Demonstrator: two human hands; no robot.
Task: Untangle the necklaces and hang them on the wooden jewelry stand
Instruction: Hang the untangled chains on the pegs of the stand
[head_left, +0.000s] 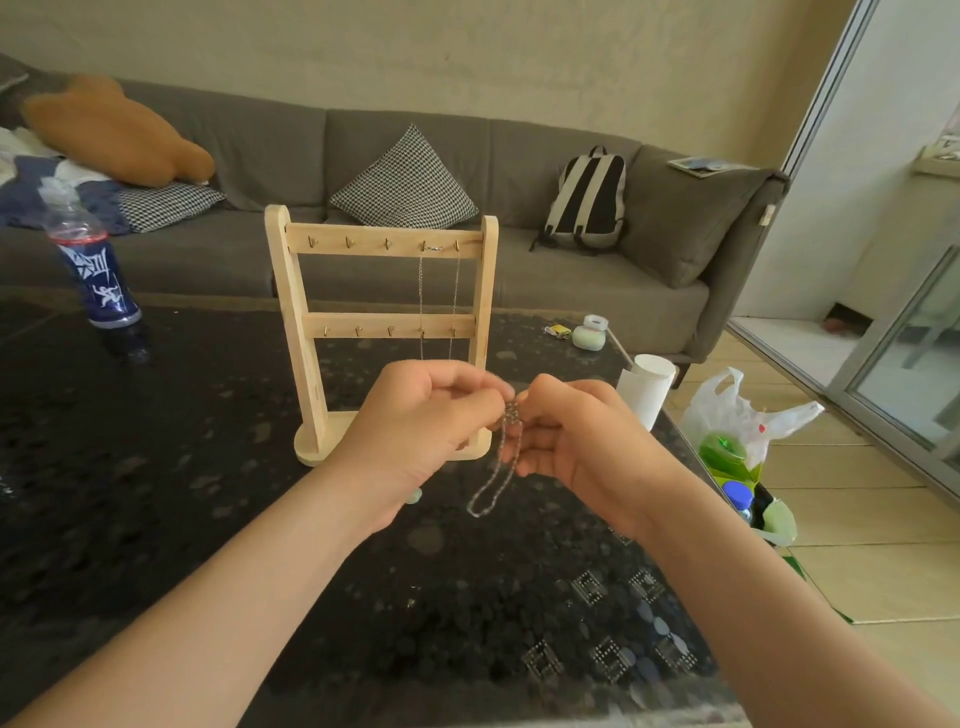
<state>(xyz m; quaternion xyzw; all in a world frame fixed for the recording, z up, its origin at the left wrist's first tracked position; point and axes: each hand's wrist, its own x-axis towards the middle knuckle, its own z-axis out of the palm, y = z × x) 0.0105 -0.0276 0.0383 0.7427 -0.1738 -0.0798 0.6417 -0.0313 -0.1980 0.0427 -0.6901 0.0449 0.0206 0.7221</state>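
**Necklace tangle pinched between both hands, one chain hung**

Head view: necklace tangle (508, 415) sits in the air in front of the wooden stand (382, 332), above the table (156, 467). My left hand (415, 421) has its fingers curled and pinches the knot from the left. My right hand (566, 431) pinches it from the right, and the fingertips almost meet. A loose loop (491, 493) hangs below the knot. I can't tell how many chains are in it; it is too fine and blurred.

One hung chain (439, 291) drapes from the two right-hand pegs of the top bar. The free hooks (349, 241) to its left look open.

My read is that I'm mid-untangle. To do it well:
- Keep the pinch light.
- Tease strands apart sideways; don't pull the knot tight.
- Let the loop dangle so it shows which strand runs where.
- Stay clear of the hung chain just behind, as a snag could drag it off.
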